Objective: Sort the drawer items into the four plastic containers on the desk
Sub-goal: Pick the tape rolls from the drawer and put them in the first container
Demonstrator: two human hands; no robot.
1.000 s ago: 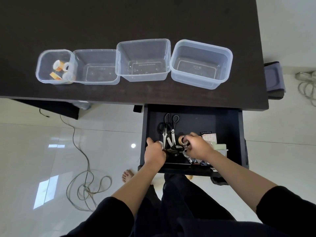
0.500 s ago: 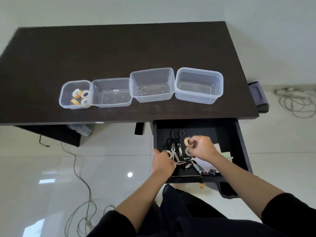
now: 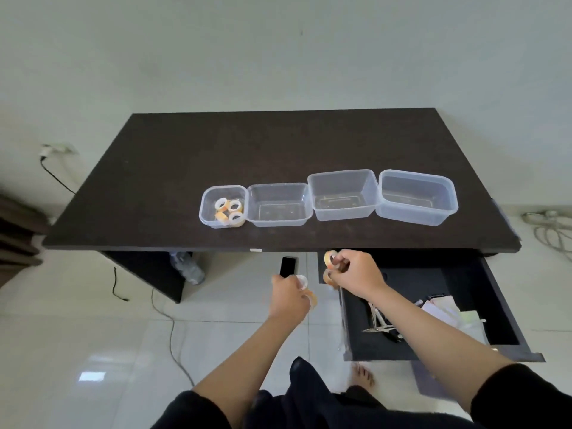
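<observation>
Head view: four clear plastic containers sit in a row across the middle of the frame on the dark, matte desk [image 3: 185, 168], their rims touching or nearly so; the small square tub [image 3: 223, 206] at the left end holds a cluster of tape rolls [image 3: 229, 209], pale rings with orange-tan edges, lying flat and tilted against each other; the second container [image 3: 279, 204], the third container [image 3: 343, 195] and the rounded-corner fourth container [image 3: 417, 197] show only their bare bottoms. Lower right, the black drawer [image 3: 433, 308] stands pulled out, long axis running away from the desk edge; inside lie metal scissors [image 3: 382, 323], blades roughly pointing toward the desk, and a loose heap of pale papers [image 3: 448, 311] at the right side. Just below the desk's front edge, the right hand [image 3: 356, 275] is curled shut, pinching two small tape rings [image 3: 330, 258], one above the other; the left hand [image 3: 289, 297], beside it over the glossy tiled floor, is closed around more tape [image 3: 306, 289], partly blurred.
</observation>
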